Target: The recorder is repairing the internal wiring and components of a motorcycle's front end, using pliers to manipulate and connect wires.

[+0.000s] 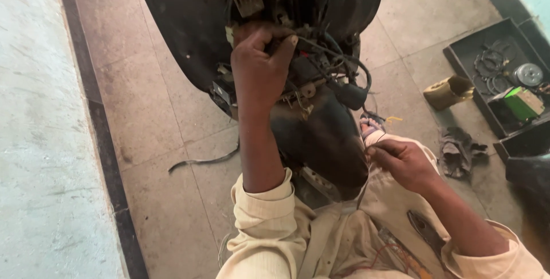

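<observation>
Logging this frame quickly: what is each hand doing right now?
Left hand: closed, gripping wiring inside the scooter's open front.
Right hand: closed, pinching a thin wire.

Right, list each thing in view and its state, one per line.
Left hand: fingers closed on the scooter wiring.
Right hand: pinching a thin wire.
Scooter front: panel off, wiring exposed.
Black tray: open, holding parts.
Rag: crumpled on floor.

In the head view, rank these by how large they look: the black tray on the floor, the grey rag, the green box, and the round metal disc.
1. Black tray, by far the largest.
2. Grey rag.
3. Green box.
4. Round metal disc.
The box and the disc look close in size, so their order is unsure.
</observation>
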